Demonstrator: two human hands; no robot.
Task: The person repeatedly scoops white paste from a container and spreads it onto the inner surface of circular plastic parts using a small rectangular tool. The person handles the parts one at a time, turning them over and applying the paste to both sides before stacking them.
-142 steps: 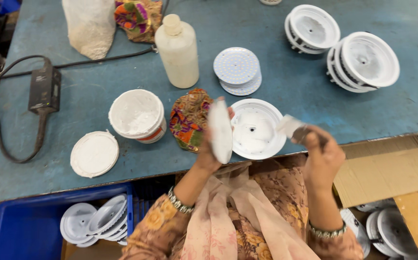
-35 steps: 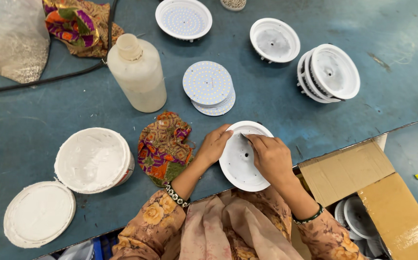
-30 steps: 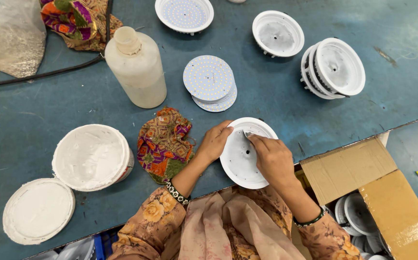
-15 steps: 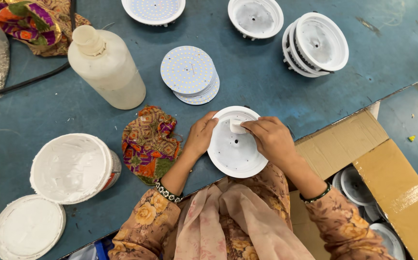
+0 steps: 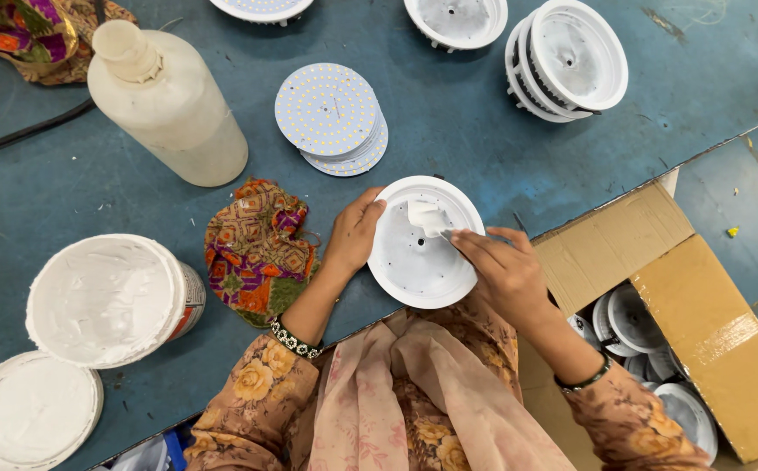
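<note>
A round white lamp housing (image 5: 414,262) lies open side up at the near edge of the blue table (image 5: 449,131). My left hand (image 5: 354,234) grips its left rim. My right hand (image 5: 501,266) holds a small flat spreader (image 5: 445,234) by its end and presses a lump of white paste (image 5: 427,216) onto the upper inside of the housing. A patterned cloth (image 5: 257,249) lies just left of my left hand.
An open tub of white paste (image 5: 108,301) and its lid (image 5: 25,423) sit at the left. A plastic bottle (image 5: 165,100), a stack of white LED discs (image 5: 331,118) and more housings (image 5: 566,61) stand further back. A cardboard box (image 5: 693,323) of housings is at my right.
The view has shifted. My right hand has slid from the housing's centre to its right side, and the paste now sits near the upper inside. My left hand still holds the rim.
</note>
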